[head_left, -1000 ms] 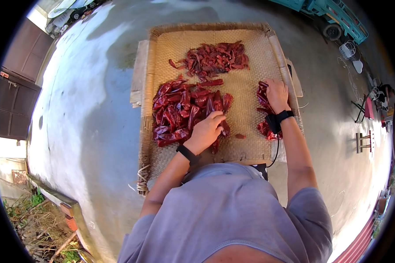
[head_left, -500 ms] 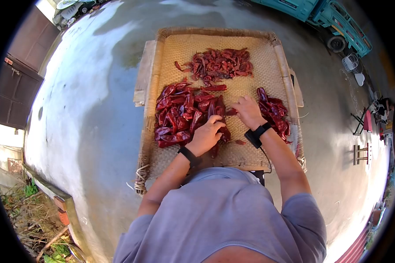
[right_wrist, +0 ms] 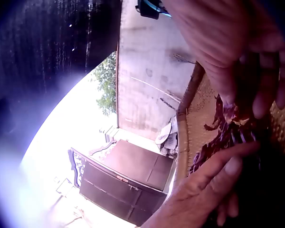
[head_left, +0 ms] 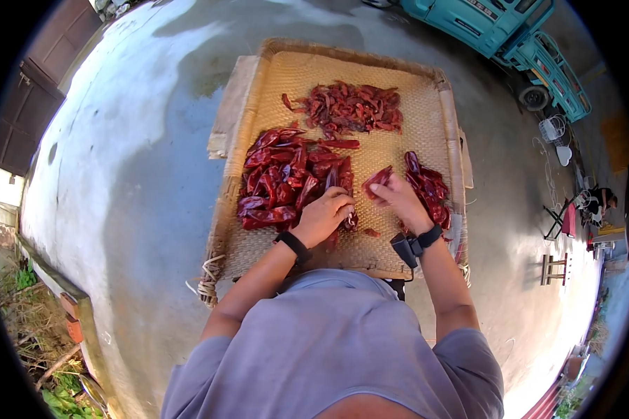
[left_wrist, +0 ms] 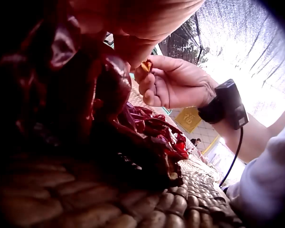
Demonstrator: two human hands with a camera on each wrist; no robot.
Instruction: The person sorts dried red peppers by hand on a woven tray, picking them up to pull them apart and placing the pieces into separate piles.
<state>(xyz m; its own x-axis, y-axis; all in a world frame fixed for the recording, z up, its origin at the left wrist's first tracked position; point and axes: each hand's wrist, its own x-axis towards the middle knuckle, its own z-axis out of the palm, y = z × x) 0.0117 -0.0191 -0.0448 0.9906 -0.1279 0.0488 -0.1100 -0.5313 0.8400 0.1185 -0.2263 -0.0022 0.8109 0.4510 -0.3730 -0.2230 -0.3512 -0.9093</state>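
A large heap of glossy red dried chili peppers (head_left: 272, 178) lies at the left of the woven tray (head_left: 377, 244). At the heap's right edge my left hand (head_left: 323, 216) curls its fingers over a dried chili pepper (head_left: 350, 221). My right hand (head_left: 405, 199) is just to the right and pinches a flattened piece of dried chili (head_left: 377, 180) between thumb and fingers. In the left wrist view that hand's fingertips (left_wrist: 145, 78) hold the piece, with a yellowish bit showing. A smaller group of whole chilies (head_left: 430, 183) lies right of the right hand.
Torn, darker chili pieces (head_left: 356, 108) are spread at the tray's far end. The tray has a raised rim (head_left: 356, 54) and rests on a wooden board (head_left: 232, 105). A loose chili scrap (head_left: 371, 232) lies near the front. A teal vehicle (head_left: 468, 24) stands beyond.
My right hand has left the smaller group at the right, come to the heap's edge, then drawn back slightly with a chili piece. The left hand stays at the heap's edge.
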